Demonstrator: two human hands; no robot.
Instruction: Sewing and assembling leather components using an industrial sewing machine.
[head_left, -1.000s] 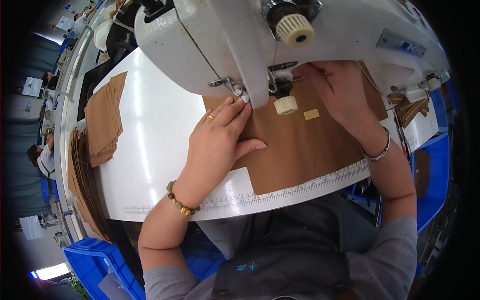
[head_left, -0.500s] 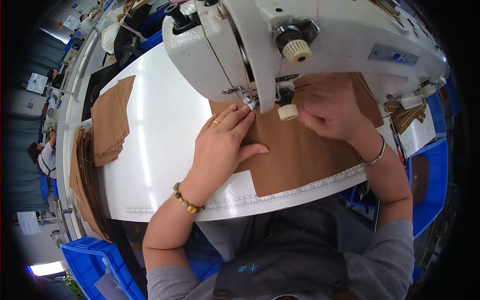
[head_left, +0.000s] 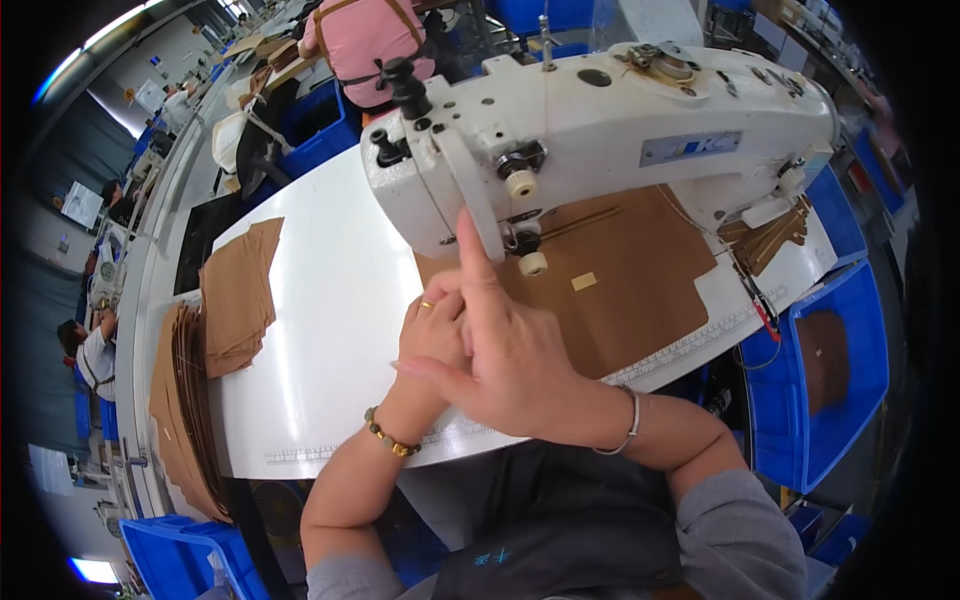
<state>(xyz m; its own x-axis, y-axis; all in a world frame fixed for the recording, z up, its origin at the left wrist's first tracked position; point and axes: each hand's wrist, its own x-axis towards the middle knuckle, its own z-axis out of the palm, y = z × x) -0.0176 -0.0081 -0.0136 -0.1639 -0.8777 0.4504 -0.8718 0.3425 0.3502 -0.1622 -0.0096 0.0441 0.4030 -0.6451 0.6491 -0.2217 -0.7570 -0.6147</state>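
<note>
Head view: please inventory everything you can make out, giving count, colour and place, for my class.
table: one, white, centre
sewing machine: one, white, on the table
sheet: one, brown, flat beneath the machine's arm
patch: one, pale yellow, on the sheet
stacks: two, brown, table's left side
strips: several, brown, table's right end
ruler: one, white, table's front edge
tool: one, red and black, right edge
bins: several, blue, around the table
other people: at least three, one in pink, background
apron: one, dark, lower middle
right hand: one, index finger extended toward the machine
left hand: one, gold-ringed, partly behind the right
</note>
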